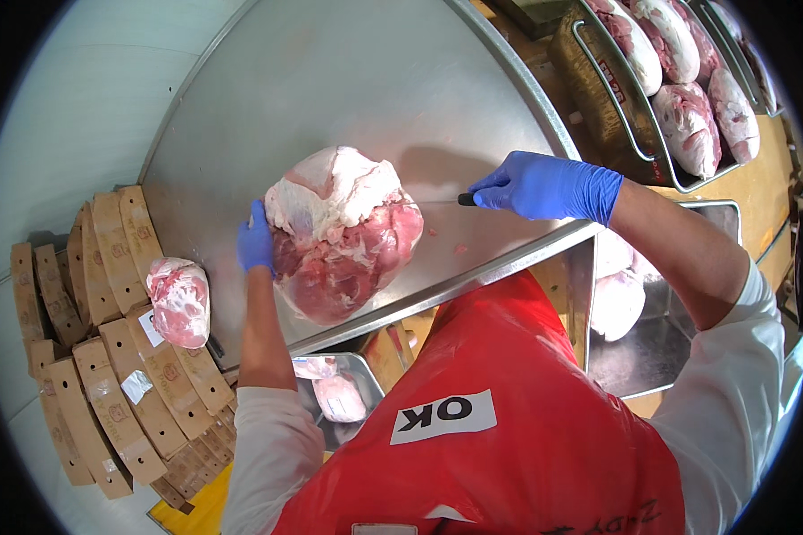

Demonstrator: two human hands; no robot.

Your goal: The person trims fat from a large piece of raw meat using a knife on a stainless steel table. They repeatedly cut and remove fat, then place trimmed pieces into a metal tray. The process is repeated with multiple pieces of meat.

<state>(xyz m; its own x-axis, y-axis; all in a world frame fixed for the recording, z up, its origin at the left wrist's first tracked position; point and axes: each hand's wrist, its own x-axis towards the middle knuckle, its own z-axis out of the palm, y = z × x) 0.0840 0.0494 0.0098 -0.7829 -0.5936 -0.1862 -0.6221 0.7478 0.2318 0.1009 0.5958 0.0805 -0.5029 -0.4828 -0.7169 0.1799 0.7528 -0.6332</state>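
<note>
A large cut of raw meat [343, 259], red flesh below and white fat on top, lies on the steel table [348, 80]. Against its left side is my left hand [256, 239] in a blue glove, gripping the edge; some fingers are hidden by the meat. Right of the meat, my gloved right hand [531, 185] is closed around a knife [466, 199]. Only the dark end of its handle and a thin blade line pointing left toward the meat show; the rest is covered by my fist. Small red scraps lie on the metal between them.
Stacked cardboard boxes [116, 392] stand at the left, with another meat piece [180, 303] on top. At the upper right is a metal tub [620, 98] filled with several meat pieces. Steel bins [638, 361] [366, 379] holding meat sit below the table's raised rim [455, 292].
</note>
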